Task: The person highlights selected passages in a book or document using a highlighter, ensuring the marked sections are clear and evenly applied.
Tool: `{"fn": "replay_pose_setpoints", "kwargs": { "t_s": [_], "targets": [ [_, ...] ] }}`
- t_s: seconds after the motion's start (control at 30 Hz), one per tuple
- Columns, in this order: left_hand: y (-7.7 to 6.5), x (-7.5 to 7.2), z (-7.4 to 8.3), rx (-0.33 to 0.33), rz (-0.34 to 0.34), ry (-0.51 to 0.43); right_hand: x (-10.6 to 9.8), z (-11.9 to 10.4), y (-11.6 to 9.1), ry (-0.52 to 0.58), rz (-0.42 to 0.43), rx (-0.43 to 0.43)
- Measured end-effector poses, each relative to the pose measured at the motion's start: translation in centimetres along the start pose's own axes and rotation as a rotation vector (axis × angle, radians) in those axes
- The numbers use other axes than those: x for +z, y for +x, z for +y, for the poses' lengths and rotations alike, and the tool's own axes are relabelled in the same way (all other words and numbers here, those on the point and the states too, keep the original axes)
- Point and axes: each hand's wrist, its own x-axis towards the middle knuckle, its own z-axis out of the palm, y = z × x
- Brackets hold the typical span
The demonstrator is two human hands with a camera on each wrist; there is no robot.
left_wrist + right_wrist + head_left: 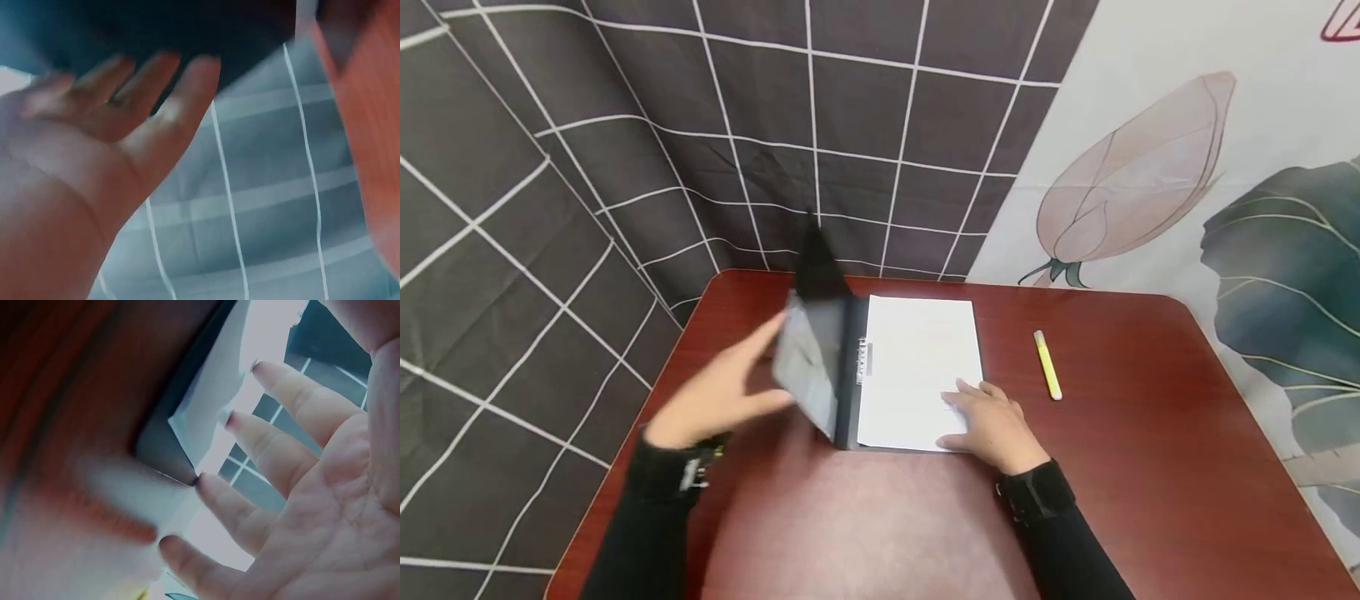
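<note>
A dark ring binder (852, 367) lies opened on the table, its front cover (808, 358) standing tilted up on the left and blurred. White paper sheets (917, 367) lie in it on the right, beside a metal ring clip (862, 360). My left hand (722, 396) is at the cover's outer edge; in the left wrist view its fairly straight fingers (194, 81) reach against the dark cover. Spread and relaxed, my right hand (992, 421) has its fingertips on the sheets' lower right part, near the binder's corner (165, 450).
A yellow highlighter (1048, 365) lies on the reddish-brown table (1120, 467), right of the binder. Behind the table hang a dark gridded cloth (865, 108) and a white cloth with plant prints (1135, 183).
</note>
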Motion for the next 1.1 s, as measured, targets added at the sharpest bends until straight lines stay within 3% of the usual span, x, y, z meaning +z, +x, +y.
{"fn": "replay_pose_setpoints", "kwargs": {
  "t_s": [0.1, 0.2, 0.33, 0.53, 0.7, 0.8, 0.97, 1.1],
  "targets": [
    [2.6, 3.8, 1.2, 0.005, -0.056, 0.051, 0.1, 0.2, -0.1, 0.033, -0.006, 0.030],
    [4.2, 6.9, 0.9, 0.023, -0.078, 0.068, 0.2, 0.4, 0.1, 0.046, -0.020, 0.030],
    [5.1, 9.8, 0.4, 0.049, -0.091, 0.102, -0.2, 0.6, 0.1, 0.061, -0.039, 0.031],
    [5.7, 13.1, 0.7, 0.053, -0.121, 0.257, -1.0, 2.8, -0.2, 0.070, -0.030, 0.078],
    [5.9, 15.0, 1.0, 0.068, -0.132, 0.401, -1.4, 4.7, -0.3, 0.109, -0.030, 0.083],
    [5.9, 15.6, 1.0, 0.041, -0.143, 0.479, -1.6, 5.3, -0.4, 0.125, -0.063, 0.086],
    [5.8, 15.7, 1.0, -0.037, -0.176, 0.499, -1.8, 5.7, -0.4, 0.147, -0.118, 0.050],
    [6.0, 16.1, -0.1, -0.026, -0.151, 0.496, -1.1, 6.1, -0.2, 0.141, -0.118, 0.018]
  ]
}}
